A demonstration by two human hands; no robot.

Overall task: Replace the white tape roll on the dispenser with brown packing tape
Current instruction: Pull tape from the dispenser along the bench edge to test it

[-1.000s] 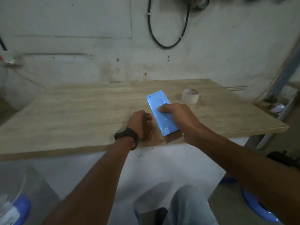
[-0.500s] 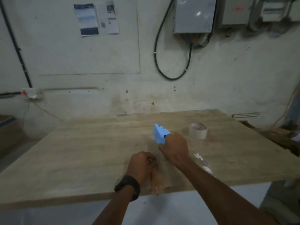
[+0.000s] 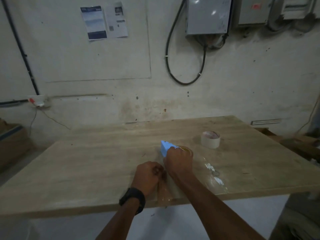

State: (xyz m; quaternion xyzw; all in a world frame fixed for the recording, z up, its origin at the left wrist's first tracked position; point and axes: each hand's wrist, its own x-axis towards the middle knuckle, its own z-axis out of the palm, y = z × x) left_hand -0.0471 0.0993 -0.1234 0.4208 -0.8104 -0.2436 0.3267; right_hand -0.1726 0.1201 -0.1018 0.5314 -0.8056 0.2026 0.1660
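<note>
My right hand (image 3: 179,161) grips the blue tape dispenser (image 3: 165,148) on the wooden table (image 3: 86,163); the rim of a brown tape roll (image 3: 187,149) shows in the dispenser just beyond my knuckles. A strip of brown tape (image 3: 164,191) runs from the dispenser back to the table's near edge. My left hand (image 3: 149,175), closed in a fist with a black watch on the wrist, presses on that strip. The white tape roll (image 3: 210,139) lies flat on the table, apart, to the far right of the dispenser.
Another clear tape strip (image 3: 214,177) with white flecks lies stuck on the table right of my right arm. A cardboard box (image 3: 12,141) stands at the left. Wall cables and metal boxes (image 3: 207,14) hang behind the table. Wood pieces lie at the right.
My right hand has drawn the dispenser away from the near edge towards the far side, laying out tape. My left hand stayed on the tape's end. The view tilted upward.
</note>
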